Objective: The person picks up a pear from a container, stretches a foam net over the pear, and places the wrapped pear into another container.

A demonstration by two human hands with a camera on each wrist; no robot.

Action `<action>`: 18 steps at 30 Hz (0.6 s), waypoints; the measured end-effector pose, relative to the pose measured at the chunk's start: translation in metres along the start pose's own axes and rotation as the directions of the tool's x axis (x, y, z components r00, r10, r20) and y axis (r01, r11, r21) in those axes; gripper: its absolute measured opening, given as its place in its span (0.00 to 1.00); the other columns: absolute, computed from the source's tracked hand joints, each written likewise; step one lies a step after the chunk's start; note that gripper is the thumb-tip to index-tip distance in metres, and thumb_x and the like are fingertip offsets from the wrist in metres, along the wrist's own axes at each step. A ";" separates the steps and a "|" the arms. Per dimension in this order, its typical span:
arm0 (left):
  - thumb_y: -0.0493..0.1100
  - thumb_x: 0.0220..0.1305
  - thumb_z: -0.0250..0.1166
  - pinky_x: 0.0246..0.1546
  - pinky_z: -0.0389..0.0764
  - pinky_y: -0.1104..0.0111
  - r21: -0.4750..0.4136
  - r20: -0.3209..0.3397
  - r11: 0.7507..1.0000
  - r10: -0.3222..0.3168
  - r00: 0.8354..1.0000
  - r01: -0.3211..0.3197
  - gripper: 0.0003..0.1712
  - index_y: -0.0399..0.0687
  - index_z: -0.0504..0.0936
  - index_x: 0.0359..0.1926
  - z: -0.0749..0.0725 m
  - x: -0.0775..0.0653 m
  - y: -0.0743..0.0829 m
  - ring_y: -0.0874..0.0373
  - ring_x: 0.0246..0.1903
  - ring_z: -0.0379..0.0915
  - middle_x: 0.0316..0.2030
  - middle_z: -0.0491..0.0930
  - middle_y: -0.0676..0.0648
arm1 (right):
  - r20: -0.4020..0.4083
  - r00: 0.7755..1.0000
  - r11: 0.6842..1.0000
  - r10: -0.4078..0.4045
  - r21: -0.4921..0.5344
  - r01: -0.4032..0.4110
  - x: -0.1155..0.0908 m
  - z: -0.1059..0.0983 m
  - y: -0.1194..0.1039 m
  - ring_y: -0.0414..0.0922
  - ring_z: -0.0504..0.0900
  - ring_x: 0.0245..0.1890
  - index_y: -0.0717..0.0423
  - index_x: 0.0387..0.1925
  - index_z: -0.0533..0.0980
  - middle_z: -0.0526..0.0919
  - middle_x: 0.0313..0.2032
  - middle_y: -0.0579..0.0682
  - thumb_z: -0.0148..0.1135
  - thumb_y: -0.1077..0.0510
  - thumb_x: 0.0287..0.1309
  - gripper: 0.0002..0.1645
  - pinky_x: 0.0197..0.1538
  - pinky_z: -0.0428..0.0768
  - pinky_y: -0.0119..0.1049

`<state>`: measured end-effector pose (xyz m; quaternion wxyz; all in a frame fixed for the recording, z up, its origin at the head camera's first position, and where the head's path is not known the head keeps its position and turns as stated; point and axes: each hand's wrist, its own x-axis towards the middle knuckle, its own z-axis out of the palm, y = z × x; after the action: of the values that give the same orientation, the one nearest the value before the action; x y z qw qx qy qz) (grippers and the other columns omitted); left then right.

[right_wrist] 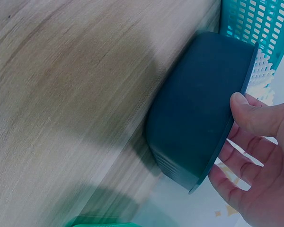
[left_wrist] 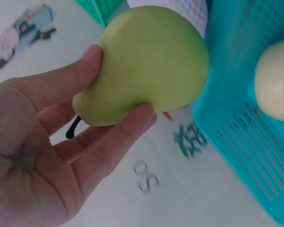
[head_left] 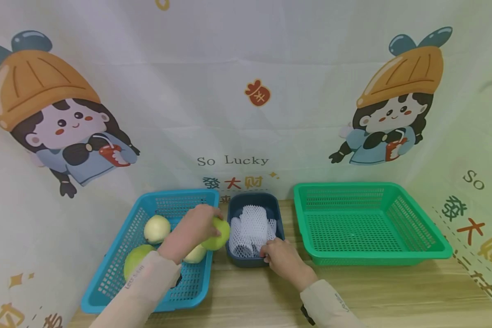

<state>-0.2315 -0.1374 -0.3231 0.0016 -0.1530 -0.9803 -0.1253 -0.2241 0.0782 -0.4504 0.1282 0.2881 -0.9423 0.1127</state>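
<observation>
A green pear [left_wrist: 151,61] with a dark stem is held between the thumb and fingers of my left hand [head_left: 194,223], above the right side of the blue basket [head_left: 180,192]. Under and beside that arm, the basket holds pale yellow round fruit [head_left: 157,229] and a larger green fruit [head_left: 135,260], partly covered by the sleeve. At the near right corner of a dark blue box [right_wrist: 194,104], my right hand [head_left: 286,260] pinches the rim, thumb outside and fingers over the inner side. White foam net sleeves [head_left: 254,225] fill the box.
To the right of the box stands a green basket [head_left: 377,260] with perforated walls, nothing seen inside. All the containers rest on a wooden table [head_left: 393,291]. A printed cloth [head_left: 303,114] hangs behind and along the sides.
</observation>
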 end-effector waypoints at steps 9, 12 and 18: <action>0.37 0.42 0.74 0.39 0.78 0.60 0.023 0.028 0.985 0.169 0.985 -0.169 0.18 0.42 0.83 0.39 0.034 -0.019 0.038 0.50 0.38 0.76 0.37 0.82 0.43 | 0.012 1.000 1.000 0.006 -0.019 -0.005 0.001 0.003 0.002 0.45 0.79 0.32 0.49 0.28 0.82 0.81 0.28 0.43 0.68 0.63 0.46 0.06 0.32 0.73 0.37; 0.39 0.42 0.74 0.34 0.78 0.62 0.056 0.056 0.978 0.198 0.979 -0.201 0.18 0.45 0.84 0.39 0.046 -0.024 0.045 0.53 0.34 0.76 0.34 0.81 0.46 | 0.002 1.000 1.000 0.005 -0.014 -0.005 0.001 0.004 0.003 0.45 0.79 0.32 0.49 0.27 0.82 0.81 0.27 0.43 0.69 0.63 0.45 0.06 0.31 0.72 0.37; 0.42 0.40 0.75 0.27 0.75 0.68 0.122 0.082 0.958 0.251 0.965 -0.259 0.18 0.51 0.83 0.37 0.070 -0.034 0.057 0.57 0.29 0.74 0.31 0.79 0.49 | -0.013 1.000 1.000 -0.005 -0.018 0.005 0.001 0.004 0.003 0.44 0.78 0.31 0.48 0.26 0.81 0.80 0.26 0.42 0.69 0.64 0.44 0.07 0.29 0.69 0.34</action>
<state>-0.1793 -0.0776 -0.3784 -0.0042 -0.2816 -0.9580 -0.0539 -0.2276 0.0786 -0.4546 0.1374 0.2886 -0.9416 0.1059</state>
